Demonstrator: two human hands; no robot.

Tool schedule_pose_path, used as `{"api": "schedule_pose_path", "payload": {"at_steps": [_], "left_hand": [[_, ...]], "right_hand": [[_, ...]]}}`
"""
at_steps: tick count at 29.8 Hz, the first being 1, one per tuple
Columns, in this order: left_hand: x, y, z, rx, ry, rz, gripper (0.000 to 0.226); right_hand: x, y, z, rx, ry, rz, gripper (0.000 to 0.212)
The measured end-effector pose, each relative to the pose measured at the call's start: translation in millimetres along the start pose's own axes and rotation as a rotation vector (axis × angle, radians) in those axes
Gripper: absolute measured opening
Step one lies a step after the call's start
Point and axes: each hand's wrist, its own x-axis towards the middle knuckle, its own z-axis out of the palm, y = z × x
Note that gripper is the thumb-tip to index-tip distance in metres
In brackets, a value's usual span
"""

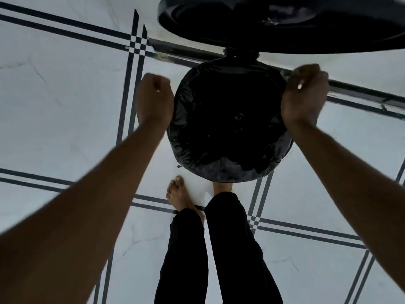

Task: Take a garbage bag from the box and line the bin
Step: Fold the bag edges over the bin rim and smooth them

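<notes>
A round black bin (230, 172) stands on the floor in front of my feet, with its lid (285, 23) swung up at the top of the view. A black garbage bag (186, 110) lies inside it, and the bag's edge is folded over the rim. My left hand (153, 99) is at the bin's left rim, fingers curled down against the bag's edge. My right hand (304, 95) is at the right rim, curled on the bag's edge too. The fingertips are hidden behind both hands. The box is not in view.
White marble-look floor tiles (65, 106) with dark double stripes surround the bin. My bare left foot (179, 194) and dark trouser legs (230, 249) are just below the bin; the right foot is partly under it. A dark sliding-door track (361, 91) runs behind the bin.
</notes>
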Motion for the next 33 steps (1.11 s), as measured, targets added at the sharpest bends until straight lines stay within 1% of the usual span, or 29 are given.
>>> {"api": "schedule_pose_path", "payload": {"at_steps": [1,2,3,4,5,6,7,9,12,14,16,18,20,22,24,25,26,28,30,32,33], "left_hand": [[13,26,-8,-0.069,0.028,0.008,0.031],[15,82,-34,-0.096,0.034,-0.005,0.032],[5,157,-70,-0.149,-0.008,-0.054,0.029],[-19,233,-107,-0.07,-0.028,-0.062,0.022],[-66,289,-138,0.039,0.009,0.054,0.019],[-104,316,-160,-0.099,-0.064,0.106,0.02],[-123,327,-169,-0.163,-0.165,0.085,0.026],[-144,333,-181,-0.268,-0.225,0.081,0.032],[-141,327,-176,-0.293,-0.199,-0.026,0.039],[-134,333,-177,-0.304,-0.178,-0.054,0.046],[-134,331,-177,-0.297,-0.173,-0.085,0.05],[-134,327,-176,-0.301,-0.184,-0.142,0.045],[-133,322,-176,-0.325,-0.192,-0.172,0.04],[-134,317,-176,-0.298,-0.195,-0.124,0.04],[-136,315,-175,-0.258,-0.179,-0.074,0.035],[-136,314,-174,-0.254,-0.18,-0.077,0.033],[-135,313,-174,-0.277,-0.184,-0.101,0.032],[-132,312,-175,-0.391,-0.2,-0.232,0.037],[-130,316,-179,-0.529,-0.251,-0.384,0.052],[-132,319,-184,-0.593,-0.304,-0.441,0.066],[-132,321,-186,-0.609,-0.322,-0.451,0.067]], "right_hand": [[-9,2,-5,0.019,0.029,0.022,0.03],[-19,5,-8,0.031,0.026,0.043,0.03],[-28,7,-10,0.047,0.002,0.056,0.032],[-37,8,-9,0.076,-0.032,0.068,0.034],[-44,9,-8,0.11,-0.069,0.082,0.034],[-48,9,-7,0.136,-0.097,0.093,0.034],[-49,10,-6,0.156,-0.114,0.106,0.034],[-44,11,-1,0.189,-0.123,0.163,0.034],[-31,8,6,0.197,-0.162,0.28,0.033],[-24,5,10,0.151,-0.206,0.287,0.035],[-20,1,10,0.121,-0.23,0.277,0.044],[-16,0,12,0.106,-0.232,0.268,0.055],[-13,-2,11,0.108,-0.243,0.288,0.061],[-12,-4,10,0.11,-0.272,0.314,0.063],[-11,-3,9,0.163,-0.294,0.349,0.064],[-11,-2,7,0.188,-0.285,0.355,0.062],[-12,0,6,0.199,-0.249,0.349,0.056],[-12,6,2,0.167,-0.076,0.338,0.04],[-22,7,-12,0.133,0.112,0.38,0.03],[-44,13,-22,0.168,0.189,0.465,0.025],[-58,17,-24,0.216,0.175,0.522,0.023]]}}
